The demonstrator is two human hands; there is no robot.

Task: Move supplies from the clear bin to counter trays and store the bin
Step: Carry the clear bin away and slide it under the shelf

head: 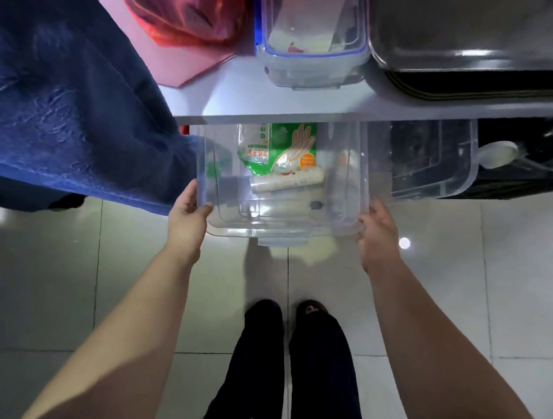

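Note:
I hold a clear plastic bin (351,188) just below the white counter edge (274,112), half tucked under it. My left hand (187,217) grips the bin's near left corner. My right hand (377,231) grips the near right corner. Inside the bin lie a green pack of disposable gloves (282,151) and a pale roll (286,182) across it. A small dark object (316,205) rests near the bin's front wall.
On the counter stand a clear box with blue trim (311,39), a red plastic bag (180,9) and metal trays (473,43). Another clear bin (433,160) sits under the counter to the right. Blue cloth (65,99) hangs at left. My legs stand on tiled floor (70,277).

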